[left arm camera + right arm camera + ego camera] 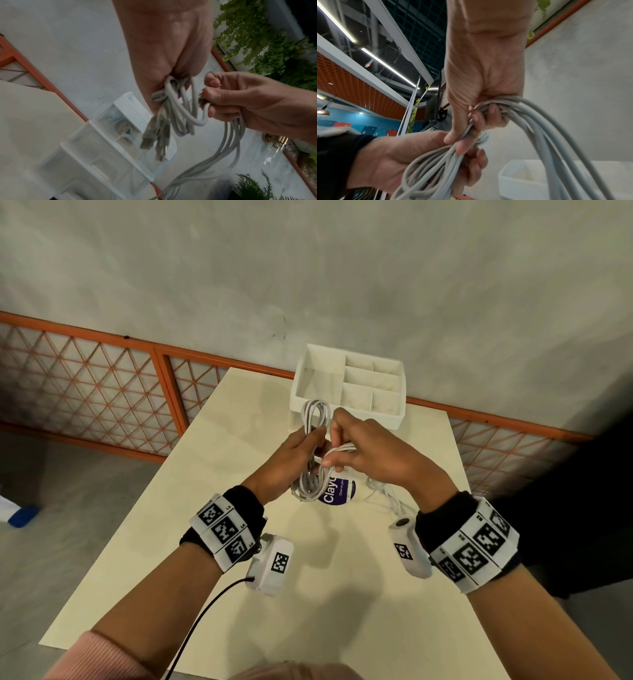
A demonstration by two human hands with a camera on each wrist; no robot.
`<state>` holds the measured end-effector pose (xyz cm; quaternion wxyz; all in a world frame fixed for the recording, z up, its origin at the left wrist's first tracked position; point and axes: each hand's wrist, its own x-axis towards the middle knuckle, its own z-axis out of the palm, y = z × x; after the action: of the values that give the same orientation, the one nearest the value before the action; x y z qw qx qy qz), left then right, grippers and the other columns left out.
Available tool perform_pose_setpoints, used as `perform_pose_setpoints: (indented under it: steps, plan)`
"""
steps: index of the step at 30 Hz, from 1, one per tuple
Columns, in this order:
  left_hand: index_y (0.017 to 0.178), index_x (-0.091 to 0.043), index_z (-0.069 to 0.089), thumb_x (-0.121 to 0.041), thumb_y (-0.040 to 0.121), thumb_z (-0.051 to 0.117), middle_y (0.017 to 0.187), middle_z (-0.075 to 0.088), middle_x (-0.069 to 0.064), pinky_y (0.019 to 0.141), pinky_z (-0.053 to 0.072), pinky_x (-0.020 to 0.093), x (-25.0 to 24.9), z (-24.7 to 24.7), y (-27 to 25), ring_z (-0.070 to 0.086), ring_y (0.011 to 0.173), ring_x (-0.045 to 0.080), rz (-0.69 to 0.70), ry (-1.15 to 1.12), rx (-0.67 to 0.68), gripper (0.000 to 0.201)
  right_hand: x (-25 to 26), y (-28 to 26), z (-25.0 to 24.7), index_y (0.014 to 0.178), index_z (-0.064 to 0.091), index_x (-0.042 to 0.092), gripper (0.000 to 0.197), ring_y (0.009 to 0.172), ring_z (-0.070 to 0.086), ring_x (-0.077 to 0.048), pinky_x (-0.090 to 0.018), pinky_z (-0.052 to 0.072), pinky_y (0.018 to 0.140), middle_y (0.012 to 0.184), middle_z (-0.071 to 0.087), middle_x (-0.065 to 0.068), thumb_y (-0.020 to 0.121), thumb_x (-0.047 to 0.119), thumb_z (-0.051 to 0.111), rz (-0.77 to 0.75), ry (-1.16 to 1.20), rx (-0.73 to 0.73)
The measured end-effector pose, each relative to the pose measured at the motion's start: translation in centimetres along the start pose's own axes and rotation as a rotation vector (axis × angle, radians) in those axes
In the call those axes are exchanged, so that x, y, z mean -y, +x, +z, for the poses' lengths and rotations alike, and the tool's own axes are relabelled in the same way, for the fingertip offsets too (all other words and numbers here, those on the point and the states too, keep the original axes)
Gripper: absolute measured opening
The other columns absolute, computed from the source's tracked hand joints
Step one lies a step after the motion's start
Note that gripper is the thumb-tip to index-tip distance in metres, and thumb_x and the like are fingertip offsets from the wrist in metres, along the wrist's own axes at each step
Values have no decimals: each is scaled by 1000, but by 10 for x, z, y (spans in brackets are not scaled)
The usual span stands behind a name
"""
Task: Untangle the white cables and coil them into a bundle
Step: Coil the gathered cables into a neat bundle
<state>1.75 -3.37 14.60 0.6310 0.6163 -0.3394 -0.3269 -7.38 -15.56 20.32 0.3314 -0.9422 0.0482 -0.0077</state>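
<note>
A coil of white cables hangs above the cream table, its loops sticking out above and below my left hand, which grips its middle. My right hand holds several strands arching across the coil's waist. In the left wrist view the looped cables and grey USB plugs dangle from my left hand, with the right hand curled round the strands beside them. The right wrist view shows my right hand gripping the strands. Loose cable trails on the table.
A white divided organizer tray stands at the table's far edge, just beyond my hands. A round purple-labelled item lies under the coil. An orange lattice railing runs behind the table. A blue object lies on the floor at left.
</note>
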Motion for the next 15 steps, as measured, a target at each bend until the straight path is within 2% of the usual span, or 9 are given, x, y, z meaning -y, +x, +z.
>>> perform_pose_setpoints:
  steps: [1,3,5,6,7,9,11,13,15]
  plan:
    - [91,-3,58,-23,102,30,62,64,-6,57,43,14,-1,0,-1,57,59,6,2,10,11,36,2,0,0,84,38,19,29,62,59,-8,-15,39,55,69,66,-2,85,19,67,-6,-40,-6]
    - [88,-7,59,-22,102,30,62,67,-5,58,45,12,-2,0,-2,62,61,5,-13,2,22,36,7,1,2,85,35,21,31,64,60,-15,-24,42,57,67,64,-1,85,18,65,-14,-112,-10]
    - [87,-5,59,-24,102,29,63,69,-1,60,49,15,-2,3,-4,66,62,10,-40,-19,38,38,8,1,4,86,33,21,30,62,62,-22,-35,45,61,61,65,-4,85,14,62,-35,-140,8]
    - [85,-4,59,-26,102,29,63,69,1,60,50,18,-2,4,-5,66,61,14,-48,-23,44,40,8,1,5,87,32,20,30,59,63,-22,-36,47,61,58,65,-5,85,12,61,-49,-120,20]
    - [81,-4,58,-27,102,29,62,68,1,59,51,21,-1,6,-5,64,58,16,-53,-19,46,43,7,1,5,87,32,20,31,57,64,-22,-35,48,61,57,65,-6,85,10,61,-64,-90,25]
    - [75,-4,53,-28,102,30,56,62,1,56,52,26,-2,7,-6,56,50,16,-61,2,43,43,7,1,6,89,33,18,34,57,65,-16,-25,48,58,60,66,-3,84,12,66,-92,-50,0]
    - [75,-7,48,-29,101,33,53,52,3,51,50,27,-3,7,-6,46,43,14,-70,-12,51,37,4,0,2,91,36,15,42,57,58,-9,-17,42,54,66,61,2,78,20,75,-96,-22,-71]
    - [73,-9,44,-29,101,35,52,43,4,46,43,25,-4,3,-7,36,41,12,-69,-42,75,36,-2,-2,-6,91,43,13,48,57,46,-9,-23,37,53,68,55,0,70,34,80,-59,-36,-130]
    - [72,-12,44,-29,101,35,51,39,0,44,38,23,-4,-5,-9,30,40,10,-62,-68,95,35,-11,-6,-15,83,56,11,41,53,44,-9,-26,36,53,61,55,-2,73,47,74,19,-73,-91]
